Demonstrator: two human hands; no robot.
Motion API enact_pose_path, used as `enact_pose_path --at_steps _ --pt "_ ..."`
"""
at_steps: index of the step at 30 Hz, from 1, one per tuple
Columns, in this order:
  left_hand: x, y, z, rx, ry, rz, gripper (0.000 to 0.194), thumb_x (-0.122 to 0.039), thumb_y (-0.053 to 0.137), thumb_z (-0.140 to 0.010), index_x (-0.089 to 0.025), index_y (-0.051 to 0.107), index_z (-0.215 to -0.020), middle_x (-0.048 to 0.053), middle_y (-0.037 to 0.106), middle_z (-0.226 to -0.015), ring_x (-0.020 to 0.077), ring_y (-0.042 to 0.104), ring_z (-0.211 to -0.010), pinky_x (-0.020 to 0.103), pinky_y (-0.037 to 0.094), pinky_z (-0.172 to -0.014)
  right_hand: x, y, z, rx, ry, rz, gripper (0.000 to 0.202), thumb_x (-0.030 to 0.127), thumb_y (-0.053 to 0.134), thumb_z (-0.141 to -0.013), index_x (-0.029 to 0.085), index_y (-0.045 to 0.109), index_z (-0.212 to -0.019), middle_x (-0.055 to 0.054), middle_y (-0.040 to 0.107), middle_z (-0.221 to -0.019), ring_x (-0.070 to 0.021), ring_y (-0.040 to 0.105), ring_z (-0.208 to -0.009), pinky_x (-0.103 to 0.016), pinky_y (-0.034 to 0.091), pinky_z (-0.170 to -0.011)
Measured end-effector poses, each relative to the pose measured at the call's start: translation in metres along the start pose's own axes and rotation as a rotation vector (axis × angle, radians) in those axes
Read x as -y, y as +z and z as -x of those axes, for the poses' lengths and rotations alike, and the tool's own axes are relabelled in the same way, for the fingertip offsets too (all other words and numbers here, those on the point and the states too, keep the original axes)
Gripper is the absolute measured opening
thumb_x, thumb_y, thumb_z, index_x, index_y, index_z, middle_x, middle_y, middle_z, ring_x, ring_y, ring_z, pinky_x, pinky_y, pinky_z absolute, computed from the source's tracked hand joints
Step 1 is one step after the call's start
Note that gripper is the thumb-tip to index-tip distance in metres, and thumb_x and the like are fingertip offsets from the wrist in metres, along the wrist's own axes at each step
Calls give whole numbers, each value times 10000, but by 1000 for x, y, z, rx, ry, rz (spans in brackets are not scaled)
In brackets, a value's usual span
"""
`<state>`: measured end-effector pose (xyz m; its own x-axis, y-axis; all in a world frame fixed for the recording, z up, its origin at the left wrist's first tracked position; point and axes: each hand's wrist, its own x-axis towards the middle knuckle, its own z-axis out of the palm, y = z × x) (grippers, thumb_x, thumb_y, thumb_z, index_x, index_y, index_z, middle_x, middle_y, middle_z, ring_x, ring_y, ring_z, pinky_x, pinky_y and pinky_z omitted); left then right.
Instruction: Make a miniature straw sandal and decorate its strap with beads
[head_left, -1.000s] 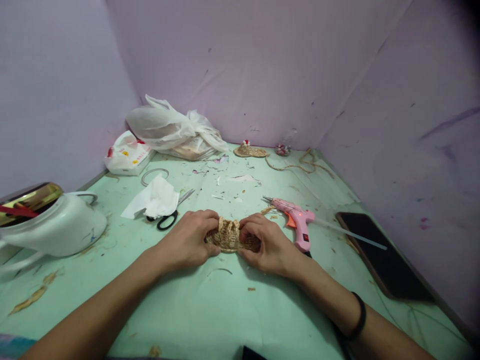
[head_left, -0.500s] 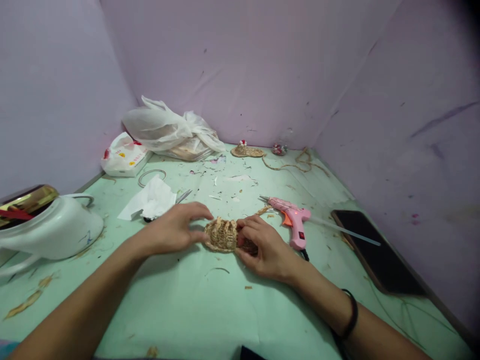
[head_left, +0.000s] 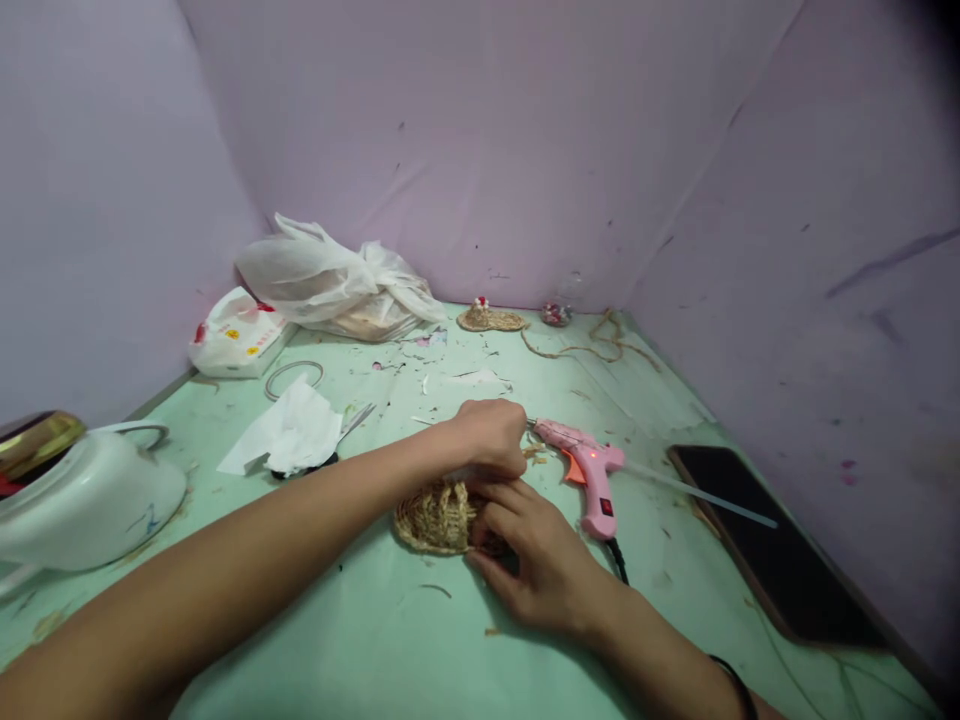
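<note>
A small slipper-shaped piece of woven straw-coloured rope [head_left: 433, 518] lies on the table in front of me. My right hand [head_left: 529, 545] grips its right end, with thumb and fingers closed around the edge. Crossing over from the left, my left hand [head_left: 491, 437] is curled just above and beyond the right fingers. Its fingertips point away from view, so what they pinch is hidden. A pink glue gun [head_left: 596, 480] lies on its side right of both hands, its nozzle close to my left knuckles.
Left are a white teapot-like vessel [head_left: 112, 500], tissue [head_left: 292, 430] and scissors [head_left: 356, 422]. Behind lie a plastic bag [head_left: 337, 285], a packet [head_left: 244, 335], a finished-looking mini slipper [head_left: 491, 318], a small container [head_left: 556, 314] and loose twine [head_left: 574, 350]. A phone [head_left: 765, 550] lies right.
My left hand has left the woven piece's left end and crossed rightward, closing above my right hand. My right hand keeps its hold. The view has tilted up slightly.
</note>
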<state>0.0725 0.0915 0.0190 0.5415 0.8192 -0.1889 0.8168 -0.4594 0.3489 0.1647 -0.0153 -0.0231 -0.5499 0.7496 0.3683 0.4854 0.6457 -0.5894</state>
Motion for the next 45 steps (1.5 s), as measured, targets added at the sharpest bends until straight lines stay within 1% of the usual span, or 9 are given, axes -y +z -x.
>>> enact_pose_path --at_steps 6,11,14,16,19,24,32,38,45 --pt "40 -44 -16 -203 -62 -168 114 -101 584 -639 -115 656 -726 158 659 -834 326 582 -940 351 407 -753 0 0 1 -11 57 -74 151 86 567 -705 205 493 -763 -97 577 -1097 -233 498 -1063 -381 444 -885" --pt "65 -70 -11 -238 -61 -235 236 -107 472 -735 -108 635 -906 107 630 -898 279 571 -921 332 394 -773 -6 1 3 -69 155 -201 289 53 609 -648 209 484 -857 -100 563 -1115 -238 482 -1103 -379 451 -904" --pt "66 -65 15 -199 -37 -196 259 -135 450 -770 -142 627 -960 77 644 -886 227 586 -810 320 413 -742 -9 2 4 -85 139 -226 289 57 624 -660 200 515 -886 -99 564 -1151 -239 488 -1103 -379 453 -922" --pt "67 -59 40 -63 -20 -17 158 -158 509 -742 -179 642 -825 34 650 -767 191 587 -703 291 440 -663 -11 3 4 -95 109 -217 279 59 620 -681 194 535 -910 -97 585 -1143 -243 489 -1113 -384 450 -943" --pt "68 -47 78 77 66 242 248 -118 473 -750 -242 615 -911 11 652 -966 190 590 -894 294 461 -793 -11 5 4 -123 61 -186 352 61 601 -715 179 521 -1037 -103 605 -1111 -250 497 -1111 -408 445 -968" --pt "74 -21 116 43 141 361 505 -80 451 -749 -301 475 -1202 38 514 -1278 237 447 -1198 368 380 -1004 -10 7 3 -114 54 -155 429 58 586 -723 158 486 -1128 -121 595 -1056 -262 507 -1097 -400 481 -935" --pt "88 6 127 -42 147 367 796 -143 598 -722 -377 196 -1369 42 381 -1412 298 369 -1279 481 347 -1051 -12 6 -5 -84 70 -38 323 108 596 -696 131 571 -1017 -158 606 -1117 -261 577 -968 -390 542 -817" --pt "90 14 132 -100 81 439 855 -97 629 -623 -387 277 -1347 18 424 -1391 300 439 -1226 472 391 -1025 -23 9 -7 -75 10 50 217 172 625 -728 133 615 -941 -119 686 -1007 -237 623 -893 -338 565 -778" --pt "89 13 128 -109 84 428 823 -136 663 -640 -385 314 -1342 19 462 -1367 295 470 -1202 450 430 -997 -18 11 -7 -113 34 2 207 124 596 -724 81 626 -924 -164 679 -984 -253 604 -899 -357 565 -770"
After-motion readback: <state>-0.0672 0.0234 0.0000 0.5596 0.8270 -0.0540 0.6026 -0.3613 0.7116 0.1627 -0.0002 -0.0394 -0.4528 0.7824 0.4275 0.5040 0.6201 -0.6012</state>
